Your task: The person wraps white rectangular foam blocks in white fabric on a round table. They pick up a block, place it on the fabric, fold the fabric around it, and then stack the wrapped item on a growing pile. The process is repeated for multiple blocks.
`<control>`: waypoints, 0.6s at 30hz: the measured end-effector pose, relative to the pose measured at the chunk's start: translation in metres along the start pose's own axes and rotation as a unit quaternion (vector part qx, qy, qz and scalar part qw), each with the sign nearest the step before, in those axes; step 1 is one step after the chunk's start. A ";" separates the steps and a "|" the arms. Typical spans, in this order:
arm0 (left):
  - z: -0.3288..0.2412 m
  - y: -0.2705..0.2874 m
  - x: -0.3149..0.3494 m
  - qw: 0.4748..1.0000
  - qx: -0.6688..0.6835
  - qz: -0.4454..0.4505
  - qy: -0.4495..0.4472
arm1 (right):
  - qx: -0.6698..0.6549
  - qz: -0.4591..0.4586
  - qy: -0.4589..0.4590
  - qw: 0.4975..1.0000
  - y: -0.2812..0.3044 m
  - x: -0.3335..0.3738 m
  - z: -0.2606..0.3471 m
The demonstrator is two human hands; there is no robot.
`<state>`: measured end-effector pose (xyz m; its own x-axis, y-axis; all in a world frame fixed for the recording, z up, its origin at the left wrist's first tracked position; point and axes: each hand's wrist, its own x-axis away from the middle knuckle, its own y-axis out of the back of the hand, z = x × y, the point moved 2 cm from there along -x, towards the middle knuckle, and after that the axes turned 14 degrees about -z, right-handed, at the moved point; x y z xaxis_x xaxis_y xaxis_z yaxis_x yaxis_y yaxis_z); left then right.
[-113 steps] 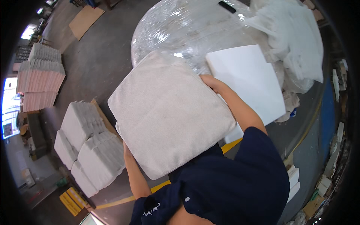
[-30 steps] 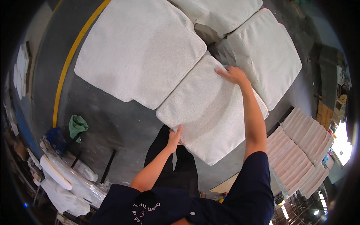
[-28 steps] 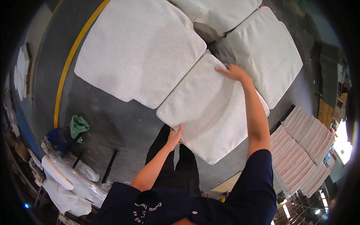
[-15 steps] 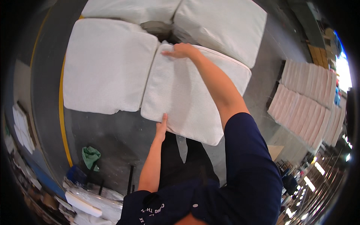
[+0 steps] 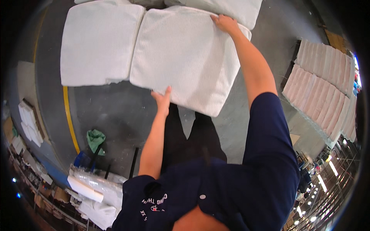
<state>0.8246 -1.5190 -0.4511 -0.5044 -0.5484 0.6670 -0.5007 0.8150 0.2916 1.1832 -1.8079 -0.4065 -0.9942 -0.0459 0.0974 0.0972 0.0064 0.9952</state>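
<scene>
A large white fabric-covered cushion (image 5: pixel 185 54), roughly square with rounded corners and a piped edge, lies before me, slightly askew. My right hand (image 5: pixel 226 24) grips its far edge toward the right corner, fingertips partly hidden by the edge. At the near edge, my left hand (image 5: pixel 162 101) touches the cushion with thumb and forefinger spread; its other fingers are partly hidden. Close against the cushion's left side sits another white cushion (image 5: pixel 98 44). More white cushions (image 5: pixel 227 9) show behind, cut off by the upper rim of the view.
Pale pink and white layered stacks (image 5: pixel 318 92) stand on the floor at the right. A yellow floor line (image 5: pixel 69 119) runs along the left. Lower left are a green bag (image 5: pixel 95 140), thin black posts (image 5: pixel 133 161) and plastic-wrapped white material (image 5: pixel 98 183).
My right hand has moved rightward along the cushion's far edge. My left thumb and forefinger have spread at the near edge. The view has shifted, so the cushions appear higher.
</scene>
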 end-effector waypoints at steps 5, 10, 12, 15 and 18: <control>-0.005 0.068 0.057 0.984 -0.153 -0.074 -0.059 | 0.027 -0.156 0.044 0.986 0.031 0.116 0.050; 0.010 0.155 0.175 0.957 -0.251 0.016 -0.146 | -0.205 -0.134 0.124 0.962 0.042 0.363 0.017; -0.002 0.162 0.246 0.956 -0.176 0.023 -0.232 | -0.258 -0.068 0.072 0.961 0.047 0.444 -0.018; -0.090 0.157 0.369 0.961 0.118 0.217 -0.122 | -0.313 -0.071 0.030 0.947 0.042 0.544 -0.068; -0.145 0.163 0.462 0.910 0.050 0.316 -0.265 | -0.279 -0.010 0.100 0.955 0.019 0.600 -0.104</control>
<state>0.6119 -1.6120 0.0038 -0.9688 -0.0112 0.2474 -0.0413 0.9923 -0.1165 0.5933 -1.9388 -0.3290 -0.9727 -0.2311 0.0218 0.1440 -0.5269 0.8377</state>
